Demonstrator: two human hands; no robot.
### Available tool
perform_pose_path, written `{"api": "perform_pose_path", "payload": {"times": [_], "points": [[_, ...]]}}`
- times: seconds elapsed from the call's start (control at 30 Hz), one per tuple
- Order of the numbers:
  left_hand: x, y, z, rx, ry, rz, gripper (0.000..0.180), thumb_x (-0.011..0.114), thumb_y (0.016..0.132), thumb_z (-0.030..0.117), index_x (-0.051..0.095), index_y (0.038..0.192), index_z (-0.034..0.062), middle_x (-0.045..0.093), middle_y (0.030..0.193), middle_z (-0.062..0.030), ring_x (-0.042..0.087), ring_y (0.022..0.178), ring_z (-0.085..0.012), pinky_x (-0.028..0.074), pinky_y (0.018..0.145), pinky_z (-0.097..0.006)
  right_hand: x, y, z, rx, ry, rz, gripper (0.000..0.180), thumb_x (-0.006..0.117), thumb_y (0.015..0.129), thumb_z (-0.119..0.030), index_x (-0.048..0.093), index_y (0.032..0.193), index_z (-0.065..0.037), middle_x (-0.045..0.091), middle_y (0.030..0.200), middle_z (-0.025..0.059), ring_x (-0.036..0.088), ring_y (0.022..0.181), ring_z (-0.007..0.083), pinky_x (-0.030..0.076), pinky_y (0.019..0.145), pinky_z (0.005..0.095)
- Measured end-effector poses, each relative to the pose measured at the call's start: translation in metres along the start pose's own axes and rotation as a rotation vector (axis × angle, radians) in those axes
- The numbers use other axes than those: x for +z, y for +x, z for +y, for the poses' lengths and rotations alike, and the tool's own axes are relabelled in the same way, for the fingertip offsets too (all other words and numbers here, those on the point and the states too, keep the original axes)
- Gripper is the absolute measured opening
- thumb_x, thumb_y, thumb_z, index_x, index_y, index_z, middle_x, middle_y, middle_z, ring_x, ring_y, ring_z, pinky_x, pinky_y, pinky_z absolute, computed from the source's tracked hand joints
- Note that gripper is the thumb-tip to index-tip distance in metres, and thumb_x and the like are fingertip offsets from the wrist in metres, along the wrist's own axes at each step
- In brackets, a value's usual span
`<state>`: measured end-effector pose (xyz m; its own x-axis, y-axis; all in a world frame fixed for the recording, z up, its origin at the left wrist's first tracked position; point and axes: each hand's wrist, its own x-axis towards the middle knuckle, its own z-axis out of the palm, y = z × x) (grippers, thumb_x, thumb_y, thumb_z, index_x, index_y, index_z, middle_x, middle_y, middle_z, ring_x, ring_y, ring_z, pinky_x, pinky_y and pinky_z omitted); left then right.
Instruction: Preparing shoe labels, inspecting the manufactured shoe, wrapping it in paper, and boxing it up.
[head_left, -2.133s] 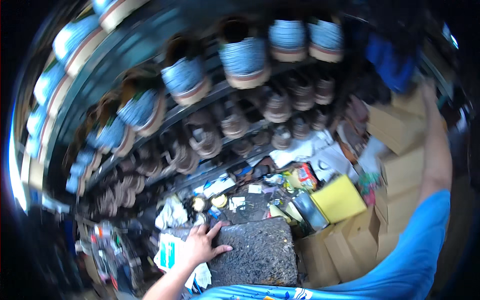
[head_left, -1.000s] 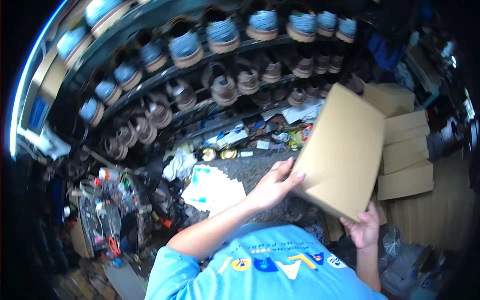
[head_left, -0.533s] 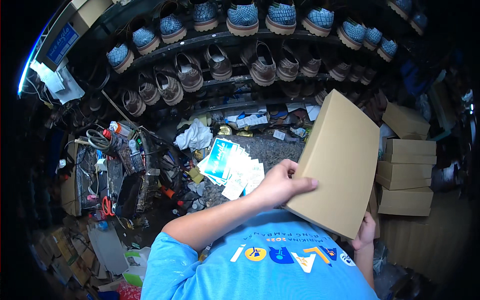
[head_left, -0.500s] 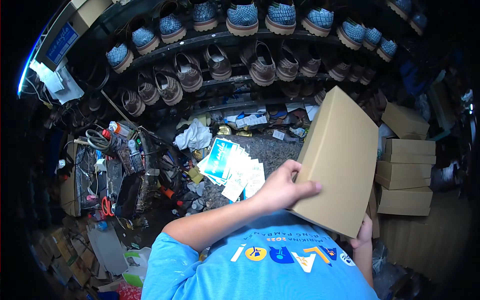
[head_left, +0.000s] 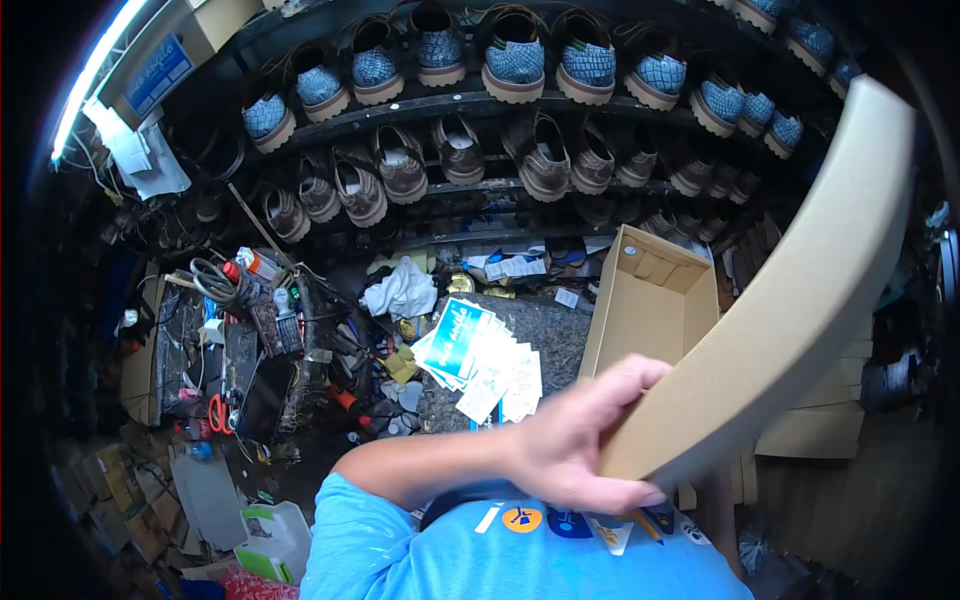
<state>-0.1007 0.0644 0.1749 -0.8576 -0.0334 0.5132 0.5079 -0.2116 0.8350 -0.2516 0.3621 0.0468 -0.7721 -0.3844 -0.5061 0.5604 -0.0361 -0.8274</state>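
My left hand (head_left: 575, 440) grips the lower end of a tan cardboard box lid (head_left: 800, 300), which is raised close to my face and slants up to the right. Below it stands the open cardboard box base (head_left: 640, 320), its inside showing nothing. My right hand is hidden behind the lid; only a strip of forearm (head_left: 715, 505) shows. A fan of blue and white paper cards (head_left: 480, 355) lies on a speckled grey slab (head_left: 560, 335) in front of me.
Shelves above hold rows of blue woven shoes (head_left: 520, 60) and brown shoes (head_left: 545, 165). A white cloth (head_left: 400, 290), tools and wire clutter (head_left: 245, 320) sit to the left. Flat cardboard boxes (head_left: 810, 440) are stacked at right. A white container (head_left: 275, 535) is on the floor.
The closed box has come apart: my left hand has lifted the lid up toward my face, and the open base now shows beneath it. My view has tilted toward the shelves.
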Motion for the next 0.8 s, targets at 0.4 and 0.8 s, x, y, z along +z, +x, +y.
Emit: {"api": "perform_pose_path", "payload": {"times": [0.4,0.8], "points": [[-0.135,-0.082,0.074,-0.619,1.705,0.001,0.049,0.068,0.069,0.003,0.058,0.117,0.0071,0.069,0.106,-0.0168,0.067,0.094,-0.0370,0.055,0.079,-0.045,0.016,-0.022,-0.003,0.122,0.160,-0.129,0.069,0.045,0.076,-0.010,0.038,0.144,-0.010,0.053,0.123,0.0129,0.057,0.100,0.0289,0.049,0.072,0.0416],[-0.185,-0.106,0.047,-0.450,1.987,0.056,0.062,0.061,0.067,-0.007,0.056,0.126,0.0078,0.066,0.119,-0.0142,0.066,0.104,-0.0340,0.055,0.085,-0.043,0.035,-0.029,-0.016,-0.234,0.136,-0.009,0.092,0.040,0.071,0.007,0.014,0.159,-0.003,0.027,0.160,0.0121,0.030,0.146,0.0208,0.027,0.116,0.0304]]}}
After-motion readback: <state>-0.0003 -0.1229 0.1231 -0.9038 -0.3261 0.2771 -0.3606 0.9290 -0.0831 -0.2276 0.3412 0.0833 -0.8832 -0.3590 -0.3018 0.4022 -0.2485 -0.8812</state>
